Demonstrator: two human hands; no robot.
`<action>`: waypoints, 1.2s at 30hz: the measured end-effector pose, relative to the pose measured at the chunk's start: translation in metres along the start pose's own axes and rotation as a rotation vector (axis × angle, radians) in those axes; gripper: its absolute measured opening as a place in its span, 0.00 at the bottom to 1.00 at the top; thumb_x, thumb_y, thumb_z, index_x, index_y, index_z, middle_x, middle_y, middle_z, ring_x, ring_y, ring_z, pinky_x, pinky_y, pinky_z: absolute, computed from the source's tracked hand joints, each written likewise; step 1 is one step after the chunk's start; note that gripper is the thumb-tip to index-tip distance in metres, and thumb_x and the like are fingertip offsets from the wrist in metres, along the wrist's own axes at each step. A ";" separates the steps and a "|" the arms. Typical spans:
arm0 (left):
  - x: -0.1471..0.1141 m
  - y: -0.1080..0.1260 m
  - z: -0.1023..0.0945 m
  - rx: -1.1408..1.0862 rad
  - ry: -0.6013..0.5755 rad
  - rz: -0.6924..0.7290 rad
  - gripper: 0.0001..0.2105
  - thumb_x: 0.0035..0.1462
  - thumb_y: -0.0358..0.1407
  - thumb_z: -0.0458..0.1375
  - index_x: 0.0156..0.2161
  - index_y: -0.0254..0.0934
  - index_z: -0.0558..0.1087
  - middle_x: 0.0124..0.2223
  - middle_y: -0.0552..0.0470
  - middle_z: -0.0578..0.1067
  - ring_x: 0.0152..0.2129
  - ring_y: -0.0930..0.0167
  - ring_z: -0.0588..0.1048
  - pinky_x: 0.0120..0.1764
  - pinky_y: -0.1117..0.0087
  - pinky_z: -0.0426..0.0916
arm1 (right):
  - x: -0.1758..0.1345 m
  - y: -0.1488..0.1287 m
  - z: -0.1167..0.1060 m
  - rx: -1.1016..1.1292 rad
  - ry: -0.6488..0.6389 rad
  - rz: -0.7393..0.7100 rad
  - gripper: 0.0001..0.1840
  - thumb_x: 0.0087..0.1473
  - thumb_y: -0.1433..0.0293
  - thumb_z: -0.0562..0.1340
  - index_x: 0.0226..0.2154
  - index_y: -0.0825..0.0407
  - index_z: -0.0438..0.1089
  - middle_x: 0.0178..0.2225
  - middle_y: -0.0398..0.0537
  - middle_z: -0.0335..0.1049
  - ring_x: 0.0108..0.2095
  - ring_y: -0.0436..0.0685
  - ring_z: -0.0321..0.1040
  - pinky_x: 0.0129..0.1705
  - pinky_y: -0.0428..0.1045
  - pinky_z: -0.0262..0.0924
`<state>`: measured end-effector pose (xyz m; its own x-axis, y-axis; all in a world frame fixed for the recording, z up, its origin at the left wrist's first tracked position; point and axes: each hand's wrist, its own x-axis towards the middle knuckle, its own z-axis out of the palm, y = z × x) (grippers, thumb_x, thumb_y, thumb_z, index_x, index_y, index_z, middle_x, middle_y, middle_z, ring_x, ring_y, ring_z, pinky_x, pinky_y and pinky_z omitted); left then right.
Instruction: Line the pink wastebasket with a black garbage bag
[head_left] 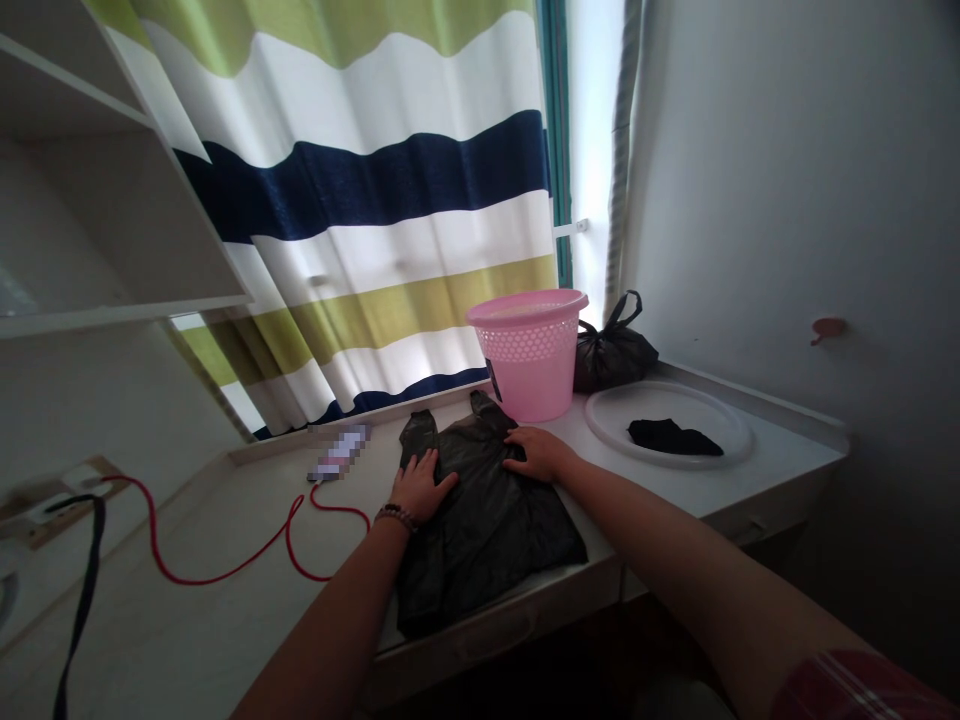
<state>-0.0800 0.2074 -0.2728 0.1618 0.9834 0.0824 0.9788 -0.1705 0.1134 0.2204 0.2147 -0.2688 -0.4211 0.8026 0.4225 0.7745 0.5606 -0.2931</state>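
Observation:
A black plastic bag (495, 530) with two handle loops lies spread over the white desk, its lower edge close to the desk's front. My left hand (421, 488) rests on the bag's left side, fingers spread, a beaded bracelet at the wrist. On the upper right part of the bag lies my right hand (538, 455), its fingers stretched out toward the left. Neither hand grips anything that I can see. Just behind the bag stands a pink plastic basket (531, 370) with a perforated upper band.
A tied black bag (616, 352) sits right of the basket. A round whitish lid (600, 425) holds a dark cloth-like item (671, 437). A phone (339, 453) with a red cable (225, 578) lies at left, near a power strip (64, 500). A striped curtain (390, 180) hangs behind.

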 end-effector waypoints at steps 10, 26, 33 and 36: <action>-0.001 0.000 -0.002 0.004 0.004 0.010 0.40 0.57 0.62 0.42 0.67 0.39 0.52 0.70 0.50 0.47 0.66 0.53 0.46 0.63 0.51 0.44 | 0.001 -0.001 0.002 -0.008 -0.029 0.036 0.32 0.51 0.50 0.62 0.54 0.49 0.69 0.58 0.52 0.65 0.59 0.64 0.60 0.61 0.57 0.53; -0.006 -0.003 0.004 -0.028 0.047 0.024 0.42 0.56 0.64 0.42 0.67 0.40 0.52 0.70 0.48 0.48 0.65 0.50 0.46 0.63 0.50 0.42 | 0.006 0.006 0.014 -0.046 -0.052 -0.005 0.32 0.53 0.50 0.60 0.54 0.51 0.68 0.58 0.53 0.65 0.59 0.64 0.60 0.62 0.57 0.52; -0.008 -0.005 0.003 -0.106 0.148 0.025 0.32 0.61 0.56 0.45 0.62 0.37 0.62 0.66 0.44 0.58 0.63 0.56 0.53 0.63 0.53 0.46 | 0.005 0.007 0.016 -0.056 -0.033 -0.003 0.32 0.53 0.49 0.59 0.54 0.51 0.69 0.57 0.54 0.65 0.58 0.64 0.61 0.61 0.57 0.54; -0.010 -0.005 -0.002 -0.118 0.234 0.056 0.23 0.63 0.45 0.48 0.58 0.36 0.68 0.62 0.43 0.64 0.61 0.62 0.59 0.64 0.59 0.47 | 0.003 0.008 0.016 -0.045 -0.042 0.012 0.31 0.52 0.50 0.60 0.54 0.50 0.69 0.57 0.54 0.65 0.58 0.64 0.61 0.61 0.57 0.53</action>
<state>-0.0866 0.1978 -0.2723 0.1687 0.9333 0.3170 0.9454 -0.2442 0.2159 0.2177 0.2250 -0.2831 -0.4301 0.8178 0.3822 0.7997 0.5416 -0.2590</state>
